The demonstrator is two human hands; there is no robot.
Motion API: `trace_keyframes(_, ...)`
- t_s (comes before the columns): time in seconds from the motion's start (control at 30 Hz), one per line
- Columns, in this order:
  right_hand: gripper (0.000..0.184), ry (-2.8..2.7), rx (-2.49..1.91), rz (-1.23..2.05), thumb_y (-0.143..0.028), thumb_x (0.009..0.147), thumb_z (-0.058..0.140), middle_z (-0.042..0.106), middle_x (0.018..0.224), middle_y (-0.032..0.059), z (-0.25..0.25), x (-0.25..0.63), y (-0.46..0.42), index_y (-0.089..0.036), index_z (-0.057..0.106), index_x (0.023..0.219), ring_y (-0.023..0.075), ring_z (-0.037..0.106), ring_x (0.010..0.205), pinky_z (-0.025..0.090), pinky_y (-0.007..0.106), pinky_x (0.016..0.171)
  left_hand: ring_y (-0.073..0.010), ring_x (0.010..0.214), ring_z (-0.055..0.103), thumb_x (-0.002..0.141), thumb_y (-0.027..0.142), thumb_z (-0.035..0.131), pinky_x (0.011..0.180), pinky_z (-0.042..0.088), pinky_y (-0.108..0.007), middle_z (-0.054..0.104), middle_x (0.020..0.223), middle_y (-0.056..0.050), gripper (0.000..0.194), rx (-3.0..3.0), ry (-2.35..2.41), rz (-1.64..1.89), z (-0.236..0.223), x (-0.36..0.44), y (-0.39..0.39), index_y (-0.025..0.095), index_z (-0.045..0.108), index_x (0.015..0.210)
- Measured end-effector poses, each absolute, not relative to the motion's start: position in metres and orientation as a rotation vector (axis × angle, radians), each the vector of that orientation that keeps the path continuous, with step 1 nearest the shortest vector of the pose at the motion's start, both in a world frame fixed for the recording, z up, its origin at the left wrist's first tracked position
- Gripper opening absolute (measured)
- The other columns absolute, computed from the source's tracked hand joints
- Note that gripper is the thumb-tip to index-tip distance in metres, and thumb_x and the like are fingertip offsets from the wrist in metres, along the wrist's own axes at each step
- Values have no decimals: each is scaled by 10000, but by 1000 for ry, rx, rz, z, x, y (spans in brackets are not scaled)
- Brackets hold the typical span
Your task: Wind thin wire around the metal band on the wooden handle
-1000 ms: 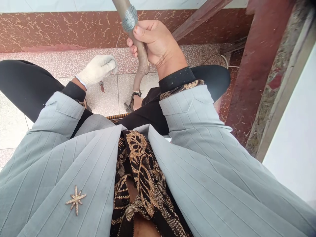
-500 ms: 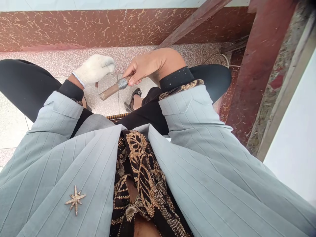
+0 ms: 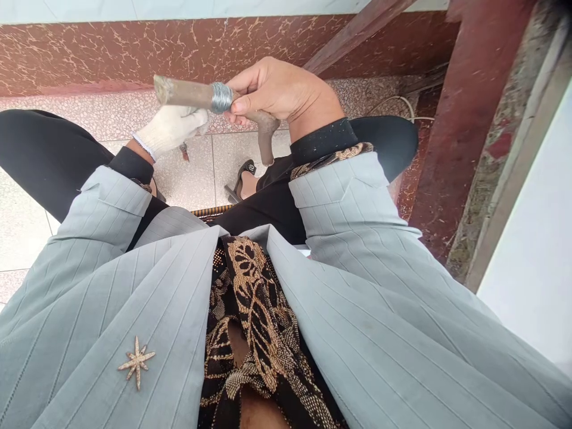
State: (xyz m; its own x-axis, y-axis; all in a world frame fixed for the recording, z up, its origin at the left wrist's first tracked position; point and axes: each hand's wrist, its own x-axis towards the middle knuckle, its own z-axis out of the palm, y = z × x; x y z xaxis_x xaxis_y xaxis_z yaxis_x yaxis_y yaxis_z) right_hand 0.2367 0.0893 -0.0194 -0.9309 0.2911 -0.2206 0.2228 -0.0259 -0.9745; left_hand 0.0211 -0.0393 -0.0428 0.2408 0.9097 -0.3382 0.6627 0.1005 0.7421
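My bare right hand (image 3: 281,90) is closed round a bent wooden handle (image 3: 187,93) with a grey wire binding (image 3: 221,97). The straight end points left, level with the floor step; the curved end (image 3: 267,138) hangs below my fist. My left hand (image 3: 170,130), in a white knit glove, sits just under the handle's left end with its fingers curled. A small dark piece (image 3: 184,152) pokes out below the glove; what it is I cannot make out.
I sit low over a pale tiled floor (image 3: 196,176), knees in black trousers spread apart. A sandalled foot (image 3: 241,179) rests between them. A red speckled step (image 3: 111,50) runs across the back. A dark red wooden post (image 3: 451,119) and a leaning plank (image 3: 357,33) stand at the right.
My right hand swung the handle down beside the glove, then lifted it again and turned it level, pointing left. The gloved left hand stayed nearly in place.
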Motion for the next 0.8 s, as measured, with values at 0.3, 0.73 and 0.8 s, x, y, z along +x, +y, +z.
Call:
trace_keyframes(0.3, 303, -1782, -1233, 1580, -496, 960, 730, 714, 934, 89, -52, 235, 108, -216, 617, 931, 159, 591, 711, 573, 326, 707, -224, 936, 613, 1088, 397, 406, 938, 479, -375, 753, 944, -46, 392, 1905, 1627, 128, -30, 31, -42, 247, 764, 1035)
trace_keyframes(0.73, 211, -2983, -1059, 2118, -17, 936, 757, 692, 675, -60, -25, 220, 85, -75, 843, 1121, 30, 574, 546, 476, 167, 709, -297, 1121, 694, 1056, 339, 436, 994, 486, -442, 786, 1152, -117, 427, 1915, 1785, 123, -16, 13, -37, 207, 807, 1221)
trace_keyframes(0.8, 202, -2895, -1046, 2172, -30, 942, 756, 694, 698, -66, -15, 223, 85, -69, 831, 1125, 20, 579, 563, 449, 150, 688, -276, 1089, 687, 1027, 359, 439, 968, 481, -428, 785, 1135, -91, 416, 1845, 1781, 216, -20, 10, -34, 249, 805, 1192)
